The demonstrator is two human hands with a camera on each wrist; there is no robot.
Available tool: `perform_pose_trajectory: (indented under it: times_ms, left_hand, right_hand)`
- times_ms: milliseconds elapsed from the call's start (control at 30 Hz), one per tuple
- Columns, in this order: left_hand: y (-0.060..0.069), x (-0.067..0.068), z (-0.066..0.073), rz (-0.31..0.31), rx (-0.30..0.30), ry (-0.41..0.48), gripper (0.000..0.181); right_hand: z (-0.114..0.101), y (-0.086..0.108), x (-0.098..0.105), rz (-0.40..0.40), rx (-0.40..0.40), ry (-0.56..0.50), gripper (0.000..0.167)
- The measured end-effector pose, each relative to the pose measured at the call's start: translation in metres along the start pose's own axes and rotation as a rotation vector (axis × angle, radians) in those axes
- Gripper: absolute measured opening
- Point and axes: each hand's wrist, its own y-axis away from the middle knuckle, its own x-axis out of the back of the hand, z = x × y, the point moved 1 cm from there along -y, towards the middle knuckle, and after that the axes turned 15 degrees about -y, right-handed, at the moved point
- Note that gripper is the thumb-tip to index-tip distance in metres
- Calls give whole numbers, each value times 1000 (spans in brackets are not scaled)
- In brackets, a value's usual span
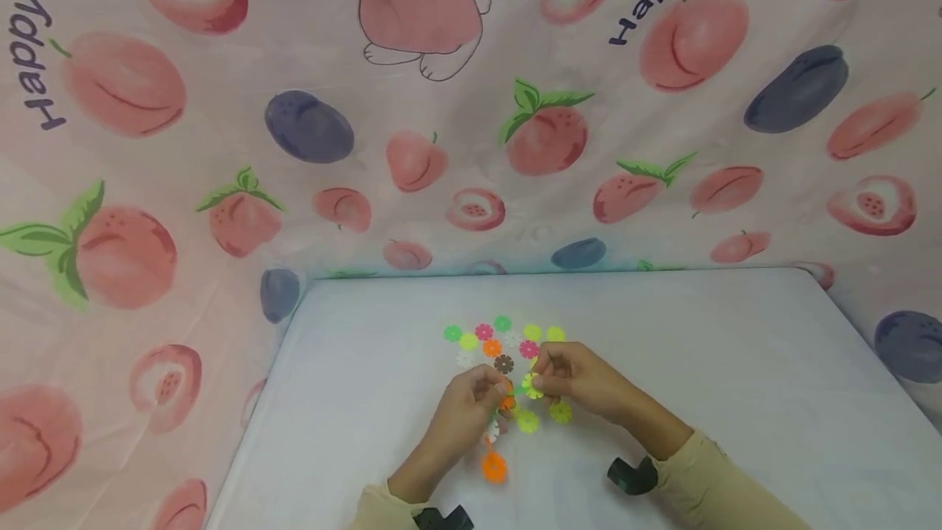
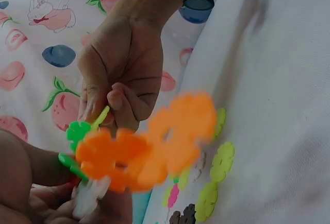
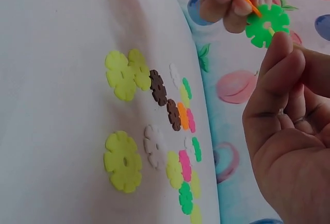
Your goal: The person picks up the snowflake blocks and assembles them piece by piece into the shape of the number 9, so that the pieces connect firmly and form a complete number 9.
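Note:
My left hand [image 1: 464,409] grips a joined cluster of slotted plastic flower discs. Orange discs [image 2: 116,159] stand out from it in the left wrist view, beside a blurred white disc [image 2: 90,197]. A green disc [image 3: 267,26] projects from the cluster toward my right hand [image 1: 589,381]. Between thumb and fingers, the right hand pinches a yellow disc [image 2: 101,117], seen nearly edge-on against the green one. Whether their slots interlock I cannot tell. An orange disc [image 1: 495,468] hangs at the cluster's lower end in the head view.
Loose flower discs lie just beyond the hands on the white table [image 1: 353,399]: yellow [image 3: 122,161], brown [image 3: 158,87], pink [image 3: 185,165], green [image 1: 503,323] and white ones. A fruit-printed cloth [image 1: 441,105] hangs behind the table. Dark straps [image 1: 633,477] sit at the wrists.

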Motion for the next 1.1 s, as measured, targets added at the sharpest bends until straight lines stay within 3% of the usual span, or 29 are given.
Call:
perform_pose_trajectory:
  times_ms: [167,400,567,733,967,1100]
  left_hand:
    - [0,0,-4,-132,13,57,23]
    - [1,-3,-1,-207,25,41,39]
    - [0,-4,-1,-225,-5,45,40]
    - [0,-3,0,-218,-5,115,45]
    - [0,-2,-2,-215,25,203,40]
    - [-1,-3,-3,-190,45,217,33]
  right_hand:
    - [-4,1,0,16,-20,-21,18]
    - [-6,-2,-1,87,-60,-20,23]
    - [-6,-3,-2,106,-96,-49,24]
    - [-3,-3,5,120,-112,-39,26]
    - [-1,-1,18,117,-117,89,34]
    - [1,0,23,117,-124,199,27]
